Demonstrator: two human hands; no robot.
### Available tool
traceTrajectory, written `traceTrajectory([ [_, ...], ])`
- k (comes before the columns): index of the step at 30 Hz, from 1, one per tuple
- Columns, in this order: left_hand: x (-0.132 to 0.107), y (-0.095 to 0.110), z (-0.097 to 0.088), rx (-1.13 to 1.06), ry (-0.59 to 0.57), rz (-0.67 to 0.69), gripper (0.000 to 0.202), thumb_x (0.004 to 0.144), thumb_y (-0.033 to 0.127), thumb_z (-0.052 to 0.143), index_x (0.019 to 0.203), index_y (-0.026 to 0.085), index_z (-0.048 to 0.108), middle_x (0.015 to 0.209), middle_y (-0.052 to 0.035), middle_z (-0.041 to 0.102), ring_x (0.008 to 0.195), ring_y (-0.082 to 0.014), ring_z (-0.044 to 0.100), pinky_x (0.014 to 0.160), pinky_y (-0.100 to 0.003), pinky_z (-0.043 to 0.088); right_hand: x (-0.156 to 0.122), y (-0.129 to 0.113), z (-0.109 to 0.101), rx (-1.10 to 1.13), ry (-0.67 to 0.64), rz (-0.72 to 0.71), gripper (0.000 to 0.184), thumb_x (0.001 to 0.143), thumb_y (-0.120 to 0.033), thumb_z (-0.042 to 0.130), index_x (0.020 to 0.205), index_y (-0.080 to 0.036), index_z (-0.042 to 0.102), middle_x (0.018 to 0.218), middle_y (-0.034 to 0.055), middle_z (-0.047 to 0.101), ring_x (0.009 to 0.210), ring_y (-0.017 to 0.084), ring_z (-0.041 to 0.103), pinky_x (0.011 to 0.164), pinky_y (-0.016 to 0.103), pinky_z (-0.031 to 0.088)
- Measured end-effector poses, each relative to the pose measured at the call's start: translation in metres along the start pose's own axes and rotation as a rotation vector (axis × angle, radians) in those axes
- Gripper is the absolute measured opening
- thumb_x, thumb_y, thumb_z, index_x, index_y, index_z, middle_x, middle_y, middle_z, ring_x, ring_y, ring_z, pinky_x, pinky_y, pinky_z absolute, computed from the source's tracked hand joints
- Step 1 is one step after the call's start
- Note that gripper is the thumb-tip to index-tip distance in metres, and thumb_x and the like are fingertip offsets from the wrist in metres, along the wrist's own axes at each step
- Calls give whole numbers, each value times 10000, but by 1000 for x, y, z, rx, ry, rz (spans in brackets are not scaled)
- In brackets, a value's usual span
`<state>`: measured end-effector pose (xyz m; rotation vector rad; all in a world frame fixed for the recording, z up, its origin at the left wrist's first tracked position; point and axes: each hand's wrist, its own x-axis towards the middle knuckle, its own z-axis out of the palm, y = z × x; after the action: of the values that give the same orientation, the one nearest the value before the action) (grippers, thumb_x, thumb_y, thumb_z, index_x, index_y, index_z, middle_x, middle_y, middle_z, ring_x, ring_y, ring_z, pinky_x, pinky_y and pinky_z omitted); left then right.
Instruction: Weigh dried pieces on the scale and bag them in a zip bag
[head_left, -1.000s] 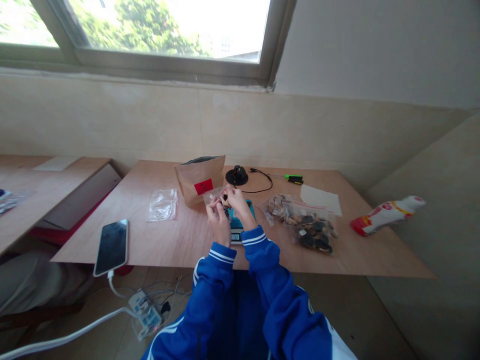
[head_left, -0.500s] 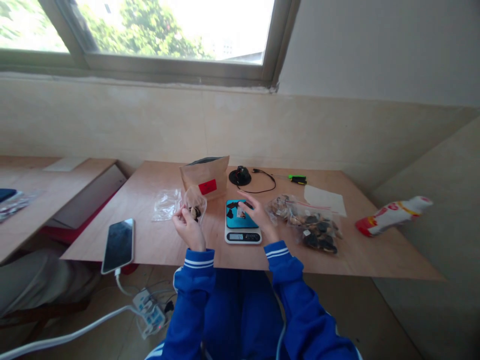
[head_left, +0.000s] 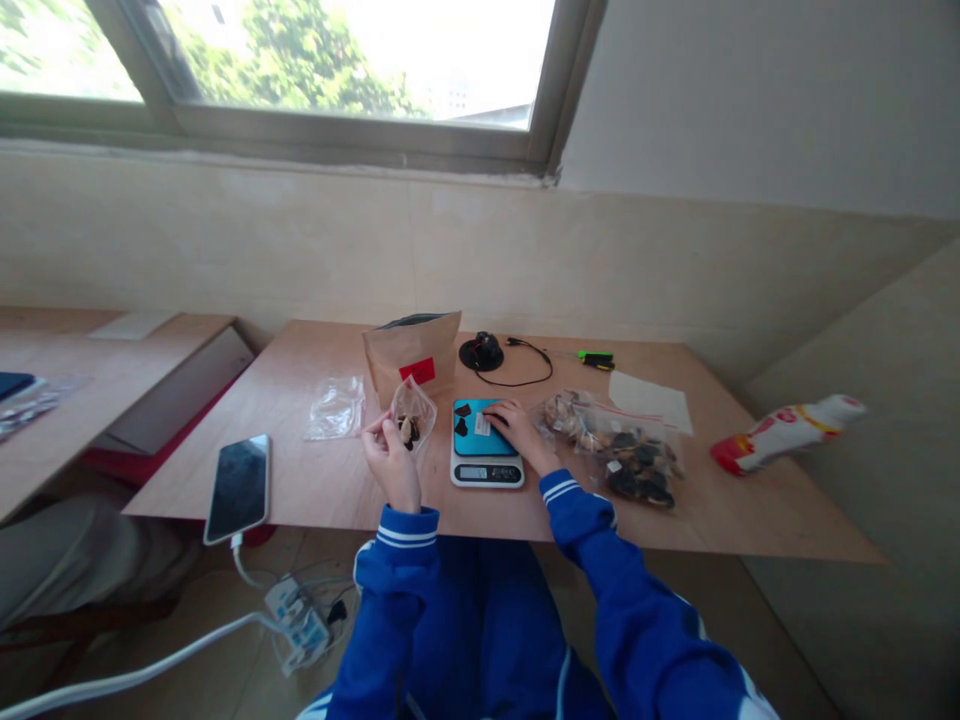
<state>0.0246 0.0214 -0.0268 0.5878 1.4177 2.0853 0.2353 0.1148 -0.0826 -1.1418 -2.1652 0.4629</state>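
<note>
My left hand point(head_left: 392, 464) is closed on the edge of a small clear plastic bag point(head_left: 421, 408), which holds a few dark and pale dried pieces point(head_left: 407, 431). To its right stands a kitchen scale point(head_left: 486, 474) with a blue top and a small display. Dark flat pieces point(head_left: 461, 425) and a white label point(head_left: 481, 424) lie on the blue top. Over the right side of that top, my right hand point(head_left: 521, 432) has its fingers bent together and low. Whatever they pinch is hidden beneath them.
Filled zip bags point(head_left: 637, 460) lie right of the scale. Behind it are a brown paper pouch point(head_left: 390, 365), a black round-based device point(head_left: 481, 351) and screwdrivers point(head_left: 596, 360). A phone point(head_left: 238, 490) overhangs the front edge; a bottle point(head_left: 787, 432) lies far right. An empty-looking clear bag point(head_left: 335, 408) lies left.
My right hand has come down onto the scale's top, its fingers drawing together; fewer dark pieces show there. My left hand has moved slightly right with the bag, whose mouth now shows wider.
</note>
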Motion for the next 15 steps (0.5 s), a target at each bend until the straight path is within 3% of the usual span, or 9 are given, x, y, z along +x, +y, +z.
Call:
traceTrajectory([
  [5,-7,3,3,58,-56,8,199,866,355,527,915,163,548,1001,-78,651,998,-173,639,939,-366,484,6,-13,-1,171,159,138,270,896,-377,534,961,-189,716,1004,89,707,984,214,611,933,386,450],
  [10,-15,3,10,131,-98,-14,152,869,313,514,895,167,552,1017,-84,657,999,-175,634,928,-362,484,29,-67,-12,646,438,279,384,859,-461,555,1041,-149,685,1058,112,709,953,201,655,845,336,509],
  [12,-18,1,14,130,-116,-26,143,869,309,514,892,170,541,1059,-98,652,1037,-183,621,943,-370,472,36,-97,-17,749,378,235,385,857,-471,556,1056,-167,683,1059,94,709,948,187,658,839,316,514],
  [15,-21,-1,18,137,-119,-23,150,867,315,515,895,169,536,1082,-114,648,1034,-187,619,928,-368,473,38,-135,-18,689,133,109,341,832,-452,600,1036,-197,700,1051,70,712,942,185,658,842,309,514],
])
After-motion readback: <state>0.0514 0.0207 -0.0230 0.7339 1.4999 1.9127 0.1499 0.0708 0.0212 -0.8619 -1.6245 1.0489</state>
